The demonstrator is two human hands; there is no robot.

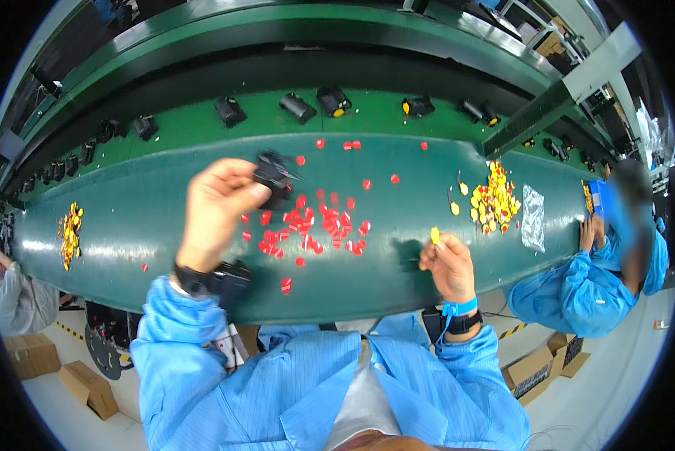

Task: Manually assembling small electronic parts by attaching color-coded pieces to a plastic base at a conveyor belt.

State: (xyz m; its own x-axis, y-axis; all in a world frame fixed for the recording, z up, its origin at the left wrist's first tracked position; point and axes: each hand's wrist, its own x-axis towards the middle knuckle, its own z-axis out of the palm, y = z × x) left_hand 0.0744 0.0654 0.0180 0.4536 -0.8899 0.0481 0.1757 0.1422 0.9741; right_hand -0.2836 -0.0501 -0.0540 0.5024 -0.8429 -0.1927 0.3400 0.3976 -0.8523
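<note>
My left hand (221, 207) is closed around the edge of a black plastic part (274, 179), raised above the green work surface (367, 293). My right hand (450, 264) pinches a small yellow piece (435, 235) between thumb and fingers, to the right of the middle. Between the hands lie many loose red pieces (307, 224) with white marks, scattered flat. Beyond my right hand is a heap of yellow and red pieces (495, 203), and a few single yellow ones lie apart from it. What exactly the black part is, I cannot tell.
Behind the work surface, black units (298, 108) stand in a row on a green belt (262, 124). A metal post (533, 116) rises at the right, near a clear plastic bag (533, 218). More yellow pieces (70, 234) lie far left. Co-workers sit at both ends; one wears a blue sleeve (570, 286).
</note>
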